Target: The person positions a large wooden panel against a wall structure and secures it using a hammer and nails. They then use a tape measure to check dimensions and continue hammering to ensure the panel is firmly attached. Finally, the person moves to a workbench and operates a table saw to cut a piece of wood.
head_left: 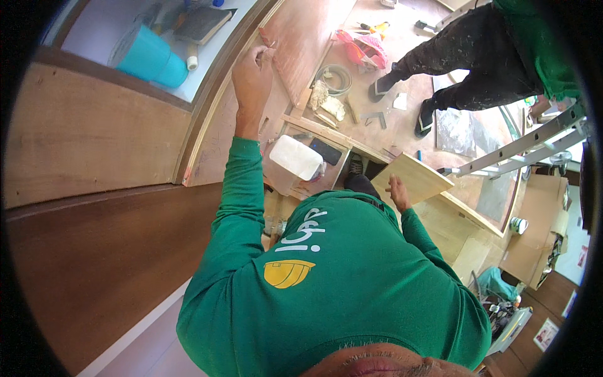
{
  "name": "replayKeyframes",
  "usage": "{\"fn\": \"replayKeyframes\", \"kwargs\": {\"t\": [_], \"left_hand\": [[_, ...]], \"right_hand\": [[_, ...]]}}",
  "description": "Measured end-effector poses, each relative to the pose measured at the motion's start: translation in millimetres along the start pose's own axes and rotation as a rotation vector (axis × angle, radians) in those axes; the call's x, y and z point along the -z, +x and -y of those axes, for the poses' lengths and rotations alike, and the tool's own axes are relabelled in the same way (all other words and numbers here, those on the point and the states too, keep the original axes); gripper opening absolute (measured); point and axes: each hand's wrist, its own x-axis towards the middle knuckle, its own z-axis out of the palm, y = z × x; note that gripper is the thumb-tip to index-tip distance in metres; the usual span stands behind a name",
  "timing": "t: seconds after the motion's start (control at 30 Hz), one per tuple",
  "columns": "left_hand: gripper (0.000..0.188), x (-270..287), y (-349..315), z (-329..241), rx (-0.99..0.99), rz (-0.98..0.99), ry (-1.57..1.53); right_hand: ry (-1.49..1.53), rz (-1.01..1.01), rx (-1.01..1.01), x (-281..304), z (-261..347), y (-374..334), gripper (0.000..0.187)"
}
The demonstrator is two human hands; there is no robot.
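Note:
My left hand (pixel 253 74) reaches up to the edge of a wooden panel (pixel 301 47) beside a framed opening. Its fingers are pinched together; what they hold, if anything, is too small to make out. Low at my right side, my right hand (pixel 398 193) grips the near edge of a light rectangular plywood board (pixel 416 177). That board is tilted over a wooden frame (pixel 468 217). A white plastic container (pixel 295 157) and a dark phone-like slab (pixel 326 151) rest on a wooden surface between my arms.
Another person (pixel 483 56) stands at the upper right near an aluminium ladder (pixel 527 147). On the floor lie a pink bag (pixel 364 50), a coiled strip (pixel 334 80) and a metal angle bracket (pixel 376 119). A turquoise bucket (pixel 147 58) sits beyond the opening at left.

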Motion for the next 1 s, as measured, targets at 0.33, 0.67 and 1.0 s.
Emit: {"fn": "replayKeyframes", "kwargs": {"t": [0.33,0.67,1.0], "left_hand": [[0.044,6,-239,105,0.468,0.348,-0.218],[0.051,-91,-528,115,1.136,0.637,-0.155],[0.028,-211,-608,101,1.206,-0.162,-0.395]], "right_hand": [[-0.214,0.262,0.19,-45,173,20,0.073],[-0.579,0.052,1.247,-165,513,105,0.103],[-0.73,0.034,1.529,-232,543,179,0.112]]}}
